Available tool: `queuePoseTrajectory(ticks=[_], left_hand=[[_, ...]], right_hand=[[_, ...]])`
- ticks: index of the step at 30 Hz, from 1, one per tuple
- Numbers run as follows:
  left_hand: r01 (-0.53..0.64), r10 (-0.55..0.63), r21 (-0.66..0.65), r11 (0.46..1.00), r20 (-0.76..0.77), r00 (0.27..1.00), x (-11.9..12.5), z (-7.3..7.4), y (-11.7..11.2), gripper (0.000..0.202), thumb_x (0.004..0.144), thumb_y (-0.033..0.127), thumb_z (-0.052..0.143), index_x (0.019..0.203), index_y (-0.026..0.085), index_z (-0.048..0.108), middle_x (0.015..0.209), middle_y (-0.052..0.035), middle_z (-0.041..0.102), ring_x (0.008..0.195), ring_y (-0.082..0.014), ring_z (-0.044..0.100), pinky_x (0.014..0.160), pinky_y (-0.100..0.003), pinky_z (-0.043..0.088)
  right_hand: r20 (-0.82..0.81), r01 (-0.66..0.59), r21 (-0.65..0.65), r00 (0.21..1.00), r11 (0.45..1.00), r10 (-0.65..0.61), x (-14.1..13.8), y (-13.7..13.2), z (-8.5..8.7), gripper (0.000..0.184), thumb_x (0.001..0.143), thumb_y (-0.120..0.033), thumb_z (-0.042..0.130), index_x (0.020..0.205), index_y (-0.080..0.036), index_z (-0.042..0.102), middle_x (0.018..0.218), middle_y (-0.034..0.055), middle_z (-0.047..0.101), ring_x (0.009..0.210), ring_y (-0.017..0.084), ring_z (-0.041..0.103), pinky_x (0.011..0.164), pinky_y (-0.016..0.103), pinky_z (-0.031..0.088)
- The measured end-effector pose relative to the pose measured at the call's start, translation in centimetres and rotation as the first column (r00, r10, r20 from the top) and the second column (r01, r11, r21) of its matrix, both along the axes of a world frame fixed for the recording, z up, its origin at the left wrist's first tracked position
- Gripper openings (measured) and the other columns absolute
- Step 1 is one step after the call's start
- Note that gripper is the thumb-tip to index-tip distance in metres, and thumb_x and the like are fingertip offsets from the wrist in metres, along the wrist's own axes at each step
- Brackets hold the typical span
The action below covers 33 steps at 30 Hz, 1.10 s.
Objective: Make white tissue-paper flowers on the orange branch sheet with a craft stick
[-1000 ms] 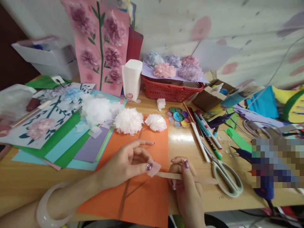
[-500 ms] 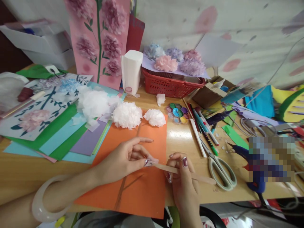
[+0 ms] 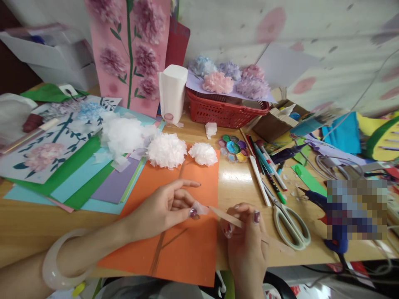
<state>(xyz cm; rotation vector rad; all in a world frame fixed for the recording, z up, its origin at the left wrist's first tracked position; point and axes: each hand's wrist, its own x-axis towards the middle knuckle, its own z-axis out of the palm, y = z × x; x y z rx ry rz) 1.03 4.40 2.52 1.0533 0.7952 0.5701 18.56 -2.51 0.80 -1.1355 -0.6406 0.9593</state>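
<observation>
My left hand [image 3: 174, 207] pinches a small piece of white tissue paper [image 3: 201, 208] between thumb and fingers, above an orange sheet of paper [image 3: 193, 257]. My right hand [image 3: 247, 236] grips a thin wooden stick [image 3: 229, 216], its pointed tip close to the tissue. Brown branch lines run down the orange sheet. At its top sit a larger white tissue flower [image 3: 166, 150] and a smaller white tissue flower [image 3: 203, 154]. A loose heap of white tissue pieces [image 3: 123, 135] lies to the left of them.
Scissors [image 3: 291, 224], several pens and a blue glue gun [image 3: 336, 220] lie to the right. A paint palette [image 3: 233, 148] is behind the sheet. Further back stands a red basket [image 3: 227, 112] topped with tissue flowers. Coloured paper [image 3: 81, 182] is stacked at left.
My right hand has drawn the stick slightly to the right, and its tip has come away from the tissue. My left hand stays nearly where it was, still pinching the tissue.
</observation>
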Motion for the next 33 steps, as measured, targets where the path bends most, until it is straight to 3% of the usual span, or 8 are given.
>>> queuePoseTrajectory(ticks=[3, 10, 14, 23, 28, 33], left_hand=[[-0.009, 0.009, 0.0, 1.0, -0.018, 1.0, 0.1, 0.0, 0.1, 0.052, 0.077, 0.025, 0.072, 0.123, 0.018, 0.049, 0.088, -0.0006, 0.073, 0.087, -0.0163, 0.071, 0.084, -0.031, 0.053], [-0.002, 0.005, 0.068, 0.998, -0.048, 0.999, 0.2, -0.6, 0.2, 0.049, 0.078, 0.019, 0.066, 0.124, 0.019, 0.049, 0.086, 0.0008, 0.072, 0.085, -0.015, 0.07, 0.082, -0.031, 0.052], [0.034, -0.027, 0.065, 0.997, -0.101, 0.994, 0.0, -0.6, 0.1, 0.05, 0.079, 0.022, 0.067, 0.126, 0.02, 0.05, 0.09, -0.0001, 0.071, 0.087, -0.0158, 0.07, 0.083, -0.032, 0.052], [0.024, -0.024, 0.016, 1.0, -0.042, 0.999, -0.1, -0.3, 0.2, 0.047, 0.082, 0.026, 0.067, 0.126, 0.021, 0.051, 0.093, -0.0011, 0.073, 0.091, -0.016, 0.07, 0.085, -0.03, 0.053], [-0.027, 0.038, 0.083, 0.996, -0.132, 0.99, -0.2, -0.3, 0.6, 0.044, 0.081, 0.022, 0.068, 0.122, 0.02, 0.053, 0.09, -0.0016, 0.077, 0.09, -0.0158, 0.072, 0.085, -0.029, 0.054], [-0.108, 0.165, 0.249, 0.963, -0.223, 0.961, -1.1, 1.0, 1.6, 0.04, 0.08, 0.025, 0.068, 0.118, 0.021, 0.055, 0.091, -0.0028, 0.078, 0.092, -0.0176, 0.073, 0.079, -0.027, 0.056]], right_hand=[[0.013, 0.069, -0.022, 0.998, 0.997, -0.068, 0.3, 0.1, 0.1, 0.031, 0.091, -0.051, 0.06, 0.08, -0.022, 0.065, 0.057, -0.0048, 0.049, 0.046, 0.008, 0.042, 0.048, 0.02, 0.036], [-0.005, -0.134, -0.044, 0.991, 0.99, 0.134, -0.1, -0.6, -0.2, 0.032, 0.095, -0.052, 0.053, 0.089, -0.022, 0.064, 0.053, -0.005, 0.049, 0.047, 0.009, 0.044, 0.049, 0.02, 0.036], [0.012, -0.153, -0.085, 0.988, 0.985, 0.155, -0.3, -0.8, -0.1, 0.033, 0.095, -0.052, 0.052, 0.09, -0.022, 0.065, 0.054, -0.005, 0.048, 0.048, 0.008, 0.044, 0.048, 0.019, 0.035], [0.108, -0.173, -0.062, 0.978, 0.983, 0.179, -0.2, -0.9, -0.5, 0.028, 0.098, -0.047, 0.05, 0.092, -0.024, 0.065, 0.057, -0.0048, 0.048, 0.05, 0.009, 0.045, 0.048, 0.019, 0.036], [0.153, -0.159, -0.096, 0.973, 0.983, 0.173, -0.2, -1.3, -0.7, 0.028, 0.099, -0.047, 0.049, 0.093, -0.024, 0.063, 0.06, -0.0046, 0.05, 0.054, 0.01, 0.048, 0.051, 0.022, 0.037], [0.2, -0.124, -0.121, 0.969, 0.985, 0.146, 0.0, -1.1, -1.0, 0.031, 0.099, -0.049, 0.047, 0.09, -0.023, 0.063, 0.058, -0.0054, 0.045, 0.053, 0.01, 0.045, 0.052, 0.022, 0.037]])
